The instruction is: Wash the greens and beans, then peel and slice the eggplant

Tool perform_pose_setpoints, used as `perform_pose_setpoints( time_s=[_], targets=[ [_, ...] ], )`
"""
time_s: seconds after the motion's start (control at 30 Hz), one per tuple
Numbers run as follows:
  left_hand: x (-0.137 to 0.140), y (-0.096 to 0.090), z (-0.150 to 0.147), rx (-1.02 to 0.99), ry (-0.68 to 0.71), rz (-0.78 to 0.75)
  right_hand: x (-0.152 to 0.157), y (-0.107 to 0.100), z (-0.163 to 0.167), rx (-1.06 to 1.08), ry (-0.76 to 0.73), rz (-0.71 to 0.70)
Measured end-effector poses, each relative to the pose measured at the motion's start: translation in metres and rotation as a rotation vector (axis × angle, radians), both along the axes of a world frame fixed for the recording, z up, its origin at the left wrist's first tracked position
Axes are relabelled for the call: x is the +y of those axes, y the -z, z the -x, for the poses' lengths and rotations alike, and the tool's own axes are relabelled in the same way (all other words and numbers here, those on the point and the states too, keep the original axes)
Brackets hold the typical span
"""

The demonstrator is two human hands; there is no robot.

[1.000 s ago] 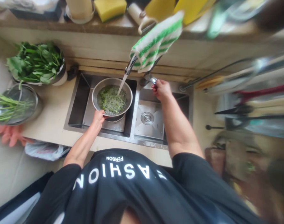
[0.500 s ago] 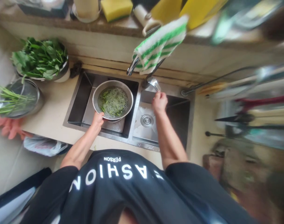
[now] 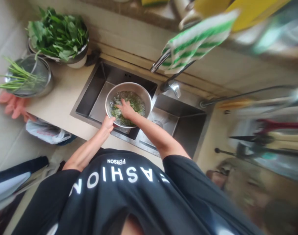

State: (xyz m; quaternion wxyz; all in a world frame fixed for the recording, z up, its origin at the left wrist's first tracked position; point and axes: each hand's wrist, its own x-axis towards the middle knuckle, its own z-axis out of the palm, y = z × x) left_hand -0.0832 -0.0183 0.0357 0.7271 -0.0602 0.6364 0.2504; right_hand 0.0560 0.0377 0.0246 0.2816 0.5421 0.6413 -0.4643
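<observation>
My left hand grips the near left rim of a round metal bowl, with the thumb at its edge. Bubbly water fills the bowl, and chopped greens float in it. Over the bowl reaches my right hand, its fingers apart at the water and greens; the fingertips are partly hidden there. The bowl is in the left basin of a steel double sink. Behind it, the tap's spout bears a green-and-white striped cloth. The tap lever stands right of the bowl.
On the counter to the left stand a pot heaped with leafy greens and a container of long green stems. Pink gloves hang at the edge, near a plastic bag. Blurred utensils, including scissors, lie right.
My right hand has left the tap lever and moved left into the bowl. The left hand still holds the rim. The view has shifted and turned a little.
</observation>
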Motion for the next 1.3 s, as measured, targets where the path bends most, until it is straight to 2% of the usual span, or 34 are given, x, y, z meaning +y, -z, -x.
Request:
perform_pose_setpoints(
  time_s=[0.1, 0.27, 0.33, 0.43, 0.5, 0.6, 0.77, 0.9, 1.0, 1.07, 1.2, 1.3],
  targets=[
    [-0.008, -0.002, 0.002, -0.011, -0.023, -0.018, -0.009, -0.005, 0.004, -0.049, 0.071, -0.034],
    [-0.013, -0.008, 0.008, 0.002, 0.009, 0.04, 0.005, -0.029, -0.004, -0.091, 0.175, -0.103],
    [-0.013, -0.01, 0.01, 0.018, 0.016, 0.03, 0.011, -0.042, -0.014, -0.069, 0.146, -0.077],
    [-0.013, -0.013, 0.013, 0.02, 0.008, -0.004, 0.008, -0.052, -0.025, -0.09, 0.031, 0.056],
    [-0.013, -0.014, 0.014, 0.013, 0.009, -0.016, 0.0, -0.052, -0.025, -0.106, -0.053, 0.133],
    [-0.014, -0.016, 0.016, 0.014, 0.015, -0.025, -0.017, -0.043, -0.015, -0.077, -0.157, 0.104],
    [-0.021, -0.018, 0.023, 0.013, -0.002, -0.074, -0.029, -0.034, 0.002, -0.072, -0.045, 0.033],
    [-0.025, -0.019, 0.027, 0.021, -0.013, -0.065, -0.015, -0.052, 0.006, -0.12, -0.03, -0.032],
    [-0.026, -0.019, 0.025, 0.027, -0.018, -0.075, 0.0, -0.067, 0.01, -0.083, -0.034, -0.07],
    [-0.026, -0.02, 0.023, 0.004, -0.023, -0.088, 0.006, -0.07, 0.016, -0.065, -0.035, -0.06],
    [-0.025, -0.02, 0.023, -0.017, -0.028, -0.08, 0.002, -0.056, 0.031, -0.035, -0.079, 0.011],
    [-0.024, -0.019, 0.026, -0.001, -0.034, -0.076, -0.011, -0.04, 0.038, 0.029, -0.14, -0.045]
  ],
)
